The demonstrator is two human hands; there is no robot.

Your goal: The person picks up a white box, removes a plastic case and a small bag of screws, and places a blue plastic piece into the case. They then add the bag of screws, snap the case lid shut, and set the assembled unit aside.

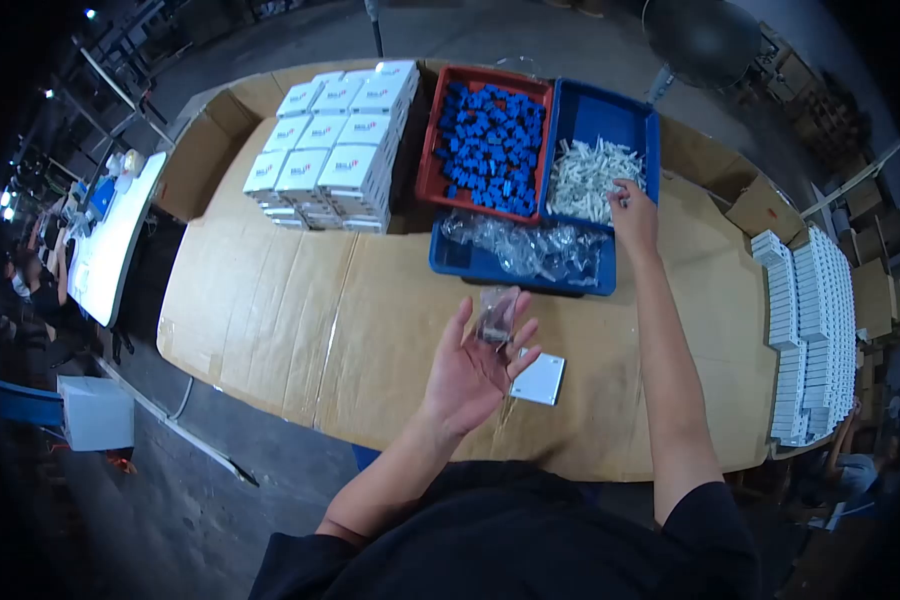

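My left hand point(470, 378) is palm up over the middle of the table, its fingers partly spread. A small clear plastic bag point(497, 312) with something small inside lies on its fingers. At the front right edge of a blue tray point(653, 150), my right hand point(633, 212) has its fingers pinched together over a heap of small white pieces point(592, 172); what is between the fingertips is hidden. Below the left hand's fingers, a flat white box point(538, 380) lies on the cardboard.
A red tray point(425, 160) holds many blue pieces point(490, 140). In front sits a shallow blue tray point(454, 262) of clear bags point(530, 248). White boxes point(320, 150) are stacked at the back left; more white stacks point(810, 330) line the right edge. Another person point(45, 290) is far left.
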